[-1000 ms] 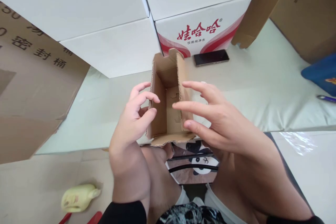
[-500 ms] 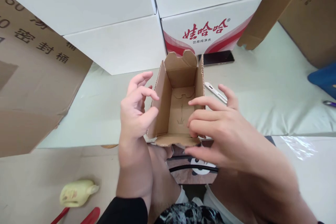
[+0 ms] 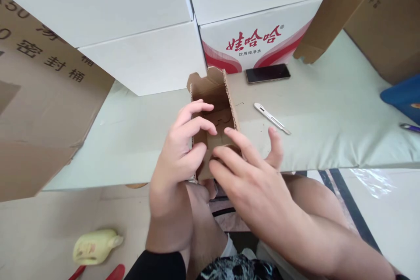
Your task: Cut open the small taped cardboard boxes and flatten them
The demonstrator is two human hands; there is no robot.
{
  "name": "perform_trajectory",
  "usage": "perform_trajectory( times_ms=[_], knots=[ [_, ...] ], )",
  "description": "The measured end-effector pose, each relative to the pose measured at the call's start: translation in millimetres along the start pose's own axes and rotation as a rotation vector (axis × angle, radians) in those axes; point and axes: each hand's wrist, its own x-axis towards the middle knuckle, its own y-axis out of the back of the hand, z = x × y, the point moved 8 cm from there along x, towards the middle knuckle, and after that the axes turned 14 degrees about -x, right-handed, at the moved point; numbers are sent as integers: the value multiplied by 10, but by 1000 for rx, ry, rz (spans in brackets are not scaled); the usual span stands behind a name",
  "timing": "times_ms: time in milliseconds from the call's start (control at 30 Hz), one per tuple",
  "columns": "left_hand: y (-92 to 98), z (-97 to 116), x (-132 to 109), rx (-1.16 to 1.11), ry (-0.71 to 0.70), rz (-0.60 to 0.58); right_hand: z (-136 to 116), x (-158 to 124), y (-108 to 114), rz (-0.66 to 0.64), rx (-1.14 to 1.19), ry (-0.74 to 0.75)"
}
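A small brown cardboard box (image 3: 232,111) stands with its top open at the front of the covered surface, and its inside is partly hidden by my hands. My left hand (image 3: 185,144) is over the box's left wall, fingers spread and curved above the opening, thumb apart from them. At the near right corner, my right hand (image 3: 247,166) has its middle fingers bent over the cardboard, the index finger reaching into the opening and the little finger raised. Its thumb is hidden. Right of the box lies a silver utility knife (image 3: 271,118).
A black phone (image 3: 268,73) lies before the white cartons (image 3: 144,59) stacked at the back. Large brown cartons (image 3: 42,118) stand on both sides. A blue object (image 3: 402,98) sits at the right edge. On the floor is a yellow bottle (image 3: 95,247).
The box has shifted left and its opening looks narrower. My right hand has moved left with its fingers over the box; my left hand has come slightly right. Knife and phone are now uncovered.
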Motion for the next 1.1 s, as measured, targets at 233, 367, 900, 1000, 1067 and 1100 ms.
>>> perform_trajectory(
  times_ms=[233,367,900,1000,1067,1100],
  knots=[
    [319,-70,-68,-158,-102,407,-59,-32,-40,201,-12,-16],
    [389,-45,-115,-156,-226,588,-33,9,-192,232,19,-63],
    [576,-294,-291,-100,-245,996,163,68,-663,356,274,-13],
    [819,-640,-405,-39,-33,1134,233,49,-674,396,349,5],
    [919,-904,-440,-115,108,1134,253,39,-682,412,399,35],
    [938,-1012,-434,-173,149,1100,257,35,-684,418,422,50]
  ],
)
